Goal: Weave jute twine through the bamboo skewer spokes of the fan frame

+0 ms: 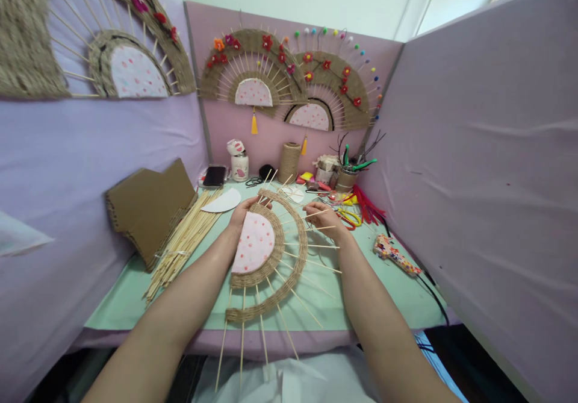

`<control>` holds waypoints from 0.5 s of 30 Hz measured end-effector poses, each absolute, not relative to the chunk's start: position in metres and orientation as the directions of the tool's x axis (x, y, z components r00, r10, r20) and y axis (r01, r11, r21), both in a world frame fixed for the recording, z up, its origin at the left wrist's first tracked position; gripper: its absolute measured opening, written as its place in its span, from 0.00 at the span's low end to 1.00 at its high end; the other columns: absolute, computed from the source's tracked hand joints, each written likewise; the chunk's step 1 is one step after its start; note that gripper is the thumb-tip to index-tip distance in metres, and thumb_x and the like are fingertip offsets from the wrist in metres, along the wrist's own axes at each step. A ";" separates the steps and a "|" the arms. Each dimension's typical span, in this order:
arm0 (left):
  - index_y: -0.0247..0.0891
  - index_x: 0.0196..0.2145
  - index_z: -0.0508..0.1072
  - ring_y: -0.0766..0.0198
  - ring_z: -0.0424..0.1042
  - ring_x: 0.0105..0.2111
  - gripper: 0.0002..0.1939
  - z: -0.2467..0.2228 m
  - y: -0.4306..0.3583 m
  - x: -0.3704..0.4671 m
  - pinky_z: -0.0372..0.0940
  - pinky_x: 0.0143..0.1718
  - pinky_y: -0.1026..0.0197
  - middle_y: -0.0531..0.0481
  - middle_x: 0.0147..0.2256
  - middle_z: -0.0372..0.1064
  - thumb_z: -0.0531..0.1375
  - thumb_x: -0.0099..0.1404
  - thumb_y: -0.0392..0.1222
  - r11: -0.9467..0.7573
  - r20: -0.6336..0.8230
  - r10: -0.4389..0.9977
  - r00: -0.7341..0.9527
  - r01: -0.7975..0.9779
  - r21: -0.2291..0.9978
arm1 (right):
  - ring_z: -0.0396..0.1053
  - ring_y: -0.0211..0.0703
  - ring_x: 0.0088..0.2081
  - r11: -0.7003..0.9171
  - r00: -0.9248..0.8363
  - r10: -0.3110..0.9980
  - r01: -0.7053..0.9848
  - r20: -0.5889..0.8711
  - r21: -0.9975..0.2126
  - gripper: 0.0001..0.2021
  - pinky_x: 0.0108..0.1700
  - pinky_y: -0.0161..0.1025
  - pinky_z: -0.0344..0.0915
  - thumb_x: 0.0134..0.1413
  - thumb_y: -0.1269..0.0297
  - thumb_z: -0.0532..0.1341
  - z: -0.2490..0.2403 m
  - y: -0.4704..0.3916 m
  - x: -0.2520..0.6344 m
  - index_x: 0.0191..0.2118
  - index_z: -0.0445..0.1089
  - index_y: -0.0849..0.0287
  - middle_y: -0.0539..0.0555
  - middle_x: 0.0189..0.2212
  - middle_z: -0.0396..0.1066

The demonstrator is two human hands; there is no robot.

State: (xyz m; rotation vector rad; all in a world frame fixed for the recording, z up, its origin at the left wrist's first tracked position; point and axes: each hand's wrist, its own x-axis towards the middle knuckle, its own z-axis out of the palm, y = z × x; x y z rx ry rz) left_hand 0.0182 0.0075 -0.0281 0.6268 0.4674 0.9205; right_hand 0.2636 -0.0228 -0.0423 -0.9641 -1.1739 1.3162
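A half-round woven fan point(300, 252) of twine and thin wooden sticks is held up over the table, tilted, its straight side to the left. Its inner half-disc is white with pink dots. My left hand point(242, 211) grips it at the upper left end, fingers partly hidden behind the weave. At the outer right edge, my right hand point(326, 217) is closed in a pinch beside the stick ends. What lies between those fingertips is too small to make out. Bare stick ends stick out past the outer woven band.
Left lie a bundle of wooden sticks point(187, 240), cardboard point(151, 201) and a white half-disc point(224, 200). Behind stand a twine spool point(289, 161) and a tool pot point(347, 180). Right are yellow-handled scissors point(351, 217) and a flowered, corded glue gun point(395, 253). Finished fans point(255, 47) hang on the partition.
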 end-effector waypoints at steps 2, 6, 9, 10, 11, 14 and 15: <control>0.27 0.41 0.72 0.57 0.72 0.24 0.17 -0.028 0.007 0.016 0.66 0.28 0.56 0.41 0.26 0.72 0.53 0.57 0.41 0.422 -0.056 0.844 0.534 -0.596 0.684 | 0.58 0.30 0.21 0.051 -0.094 0.993 -0.210 0.072 -0.976 0.12 0.27 0.34 0.57 0.33 0.59 0.69 -0.041 -0.024 0.262 0.27 0.70 0.58 0.46 0.21 0.65; 0.27 0.47 0.70 0.56 0.72 0.28 0.23 -0.025 0.005 0.014 0.66 0.30 0.55 0.38 0.35 0.73 0.52 0.57 0.42 0.364 -0.005 0.864 0.504 -0.617 0.698 | 0.60 0.31 0.22 0.036 -0.092 0.994 -0.205 0.056 -0.978 0.12 0.29 0.34 0.58 0.33 0.60 0.69 -0.039 -0.027 0.260 0.27 0.70 0.59 0.46 0.22 0.66; 0.27 0.50 0.67 0.56 0.72 0.29 0.25 -0.023 0.002 0.014 0.66 0.31 0.55 0.37 0.38 0.72 0.53 0.55 0.42 0.353 0.023 0.862 0.506 -0.632 0.690 | 0.61 0.31 0.22 0.038 -0.088 0.994 -0.204 0.057 -0.978 0.12 0.29 0.34 0.59 0.32 0.60 0.69 -0.037 -0.028 0.259 0.27 0.70 0.58 0.47 0.24 0.67; 0.28 0.50 0.67 0.57 0.72 0.29 0.26 -0.023 0.002 0.014 0.66 0.30 0.55 0.37 0.38 0.72 0.53 0.55 0.41 0.357 0.023 0.859 0.511 -0.631 0.688 | 0.61 0.31 0.22 0.037 -0.089 0.994 -0.203 0.056 -0.979 0.13 0.29 0.34 0.59 0.32 0.60 0.69 -0.037 -0.028 0.259 0.27 0.70 0.58 0.47 0.24 0.67; 0.28 0.50 0.67 0.57 0.71 0.28 0.26 -0.022 0.001 0.014 0.66 0.30 0.55 0.38 0.37 0.72 0.53 0.55 0.41 0.364 0.020 0.856 0.517 -0.629 0.687 | 0.60 0.31 0.22 0.034 -0.090 0.994 -0.200 0.053 -0.979 0.13 0.28 0.34 0.59 0.32 0.59 0.69 -0.037 -0.028 0.259 0.27 0.70 0.59 0.47 0.24 0.67; 0.31 0.51 0.67 0.59 0.71 0.27 0.25 -0.023 0.001 0.013 0.65 0.29 0.57 0.40 0.36 0.72 0.53 0.55 0.40 0.383 0.018 0.844 0.536 -0.628 0.678 | 0.59 0.32 0.21 0.033 -0.088 0.995 -0.192 0.050 -0.981 0.14 0.28 0.35 0.58 0.32 0.58 0.69 -0.038 -0.027 0.259 0.27 0.69 0.58 0.46 0.20 0.64; 0.32 0.51 0.67 0.60 0.71 0.27 0.25 -0.023 0.000 0.013 0.65 0.29 0.57 0.40 0.36 0.72 0.53 0.55 0.39 0.390 0.027 0.837 0.547 -0.630 0.671 | 0.58 0.32 0.20 0.038 -0.085 0.995 -0.191 0.055 -0.981 0.14 0.27 0.35 0.57 0.32 0.57 0.69 -0.039 -0.026 0.260 0.26 0.69 0.58 0.45 0.19 0.62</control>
